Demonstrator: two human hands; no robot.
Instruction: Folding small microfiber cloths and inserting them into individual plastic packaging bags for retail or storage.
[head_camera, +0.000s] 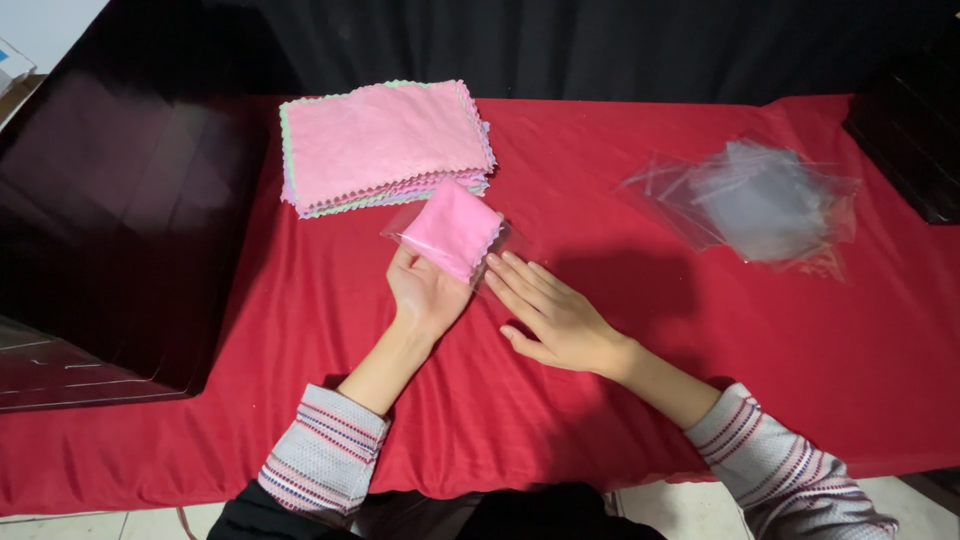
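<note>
My left hand (425, 292) holds a folded pink cloth (452, 229) that sits inside a clear plastic bag (505, 243), just above the red tablecloth (600, 400). The cloth has a wavy edge. My right hand (550, 315) lies flat beside it, fingers together, fingertips touching the bag's lower right edge. A stack of pink and pastel cloths (385, 142) lies right behind the bagged cloth.
A loose pile of clear plastic bags (765, 200) lies at the right of the table. A large dark box (120, 230) stands at the left. Another dark object (915, 140) sits at the far right edge. Black fabric hangs behind the table.
</note>
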